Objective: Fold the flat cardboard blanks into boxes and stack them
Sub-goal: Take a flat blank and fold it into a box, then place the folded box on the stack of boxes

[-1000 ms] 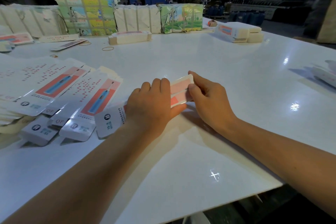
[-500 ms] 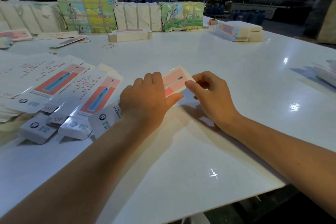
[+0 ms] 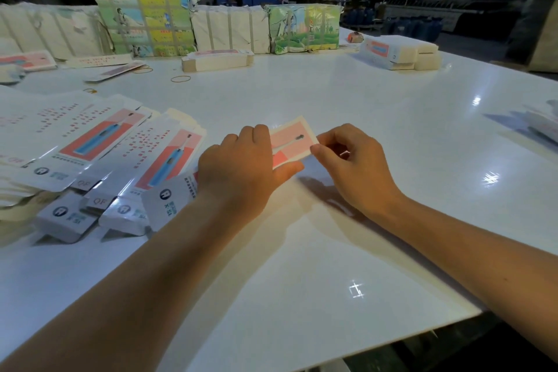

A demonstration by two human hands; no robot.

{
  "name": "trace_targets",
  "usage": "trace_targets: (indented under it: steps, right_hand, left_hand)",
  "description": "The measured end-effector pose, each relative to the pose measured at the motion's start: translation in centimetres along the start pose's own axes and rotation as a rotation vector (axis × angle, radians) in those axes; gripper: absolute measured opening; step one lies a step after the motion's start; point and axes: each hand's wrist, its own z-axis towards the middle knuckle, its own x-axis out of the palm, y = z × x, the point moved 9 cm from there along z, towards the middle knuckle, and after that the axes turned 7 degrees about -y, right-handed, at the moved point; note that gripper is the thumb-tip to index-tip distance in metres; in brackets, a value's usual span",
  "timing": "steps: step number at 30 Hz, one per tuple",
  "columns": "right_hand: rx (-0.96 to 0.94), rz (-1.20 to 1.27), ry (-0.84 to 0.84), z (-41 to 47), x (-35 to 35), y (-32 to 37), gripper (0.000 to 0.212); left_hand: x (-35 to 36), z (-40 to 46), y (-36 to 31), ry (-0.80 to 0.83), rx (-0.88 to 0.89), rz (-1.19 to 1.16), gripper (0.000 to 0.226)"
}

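A pink-and-white toothbrush carton blank lies across the white table in front of me. My left hand grips its middle, fingers curled over the top and thumb under the near edge. My right hand pinches the blank's right end with thumb and fingertips. The blank's left end sticks out beside my left wrist. A fanned pile of flat blanks lies at the left.
Wrapped bundles line the table's far edge. A stack of blanks and a stack of folded boxes stand further back. Rubber bands lie loose. More cartons sit at the right edge. The table's near edge runs bottom right.
The blank's printed face has turned upward and its right end has lifted. My right hand slid from pressing on the end to pinching its corner.
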Motion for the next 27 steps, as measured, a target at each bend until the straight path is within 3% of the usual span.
trace_targets:
  steps: [4,6,8,12,17,22,24,27]
  right_hand:
    - [-0.155,-0.038,0.160,-0.3,1.2,1.4,0.059]
    - [-0.283,-0.101,0.283,-1.0,2.3,2.2,0.073]
    - [-0.375,-0.169,0.361,-1.6,3.3,2.3,0.072]
    - [-0.476,-0.253,0.314,-1.5,3.0,2.4,0.062]
    - [-0.522,-0.318,0.373,-1.9,3.6,2.6,0.060]
    - [-0.328,-0.495,0.254,1.5,0.9,0.6,0.059]
    - [-0.177,-0.485,0.158,4.6,-2.5,-1.1,0.054]
    - [-0.036,-0.483,-0.007,9.1,-9.4,-3.5,0.047]
  left_hand:
    - [-0.3,0.3,0.2,-0.001,0.060,-0.128,0.078]
    - [-0.9,0.2,-0.9,-0.007,0.149,-0.139,0.074]
    - [-1.5,0.2,-1.5,-0.033,0.202,-0.119,0.070]
    - [-1.8,-0.1,-1.8,-0.072,0.257,-0.115,0.070]
    - [-1.2,-0.9,-1.6,-0.118,0.259,-0.220,0.069]
    - [-0.9,-0.7,-1.9,-0.180,0.247,-0.165,0.077]
    - [-0.3,-0.8,-1.8,-0.154,0.207,-0.282,0.068]
    - [2.3,-1.1,-1.2,0.008,0.112,-0.447,0.047]
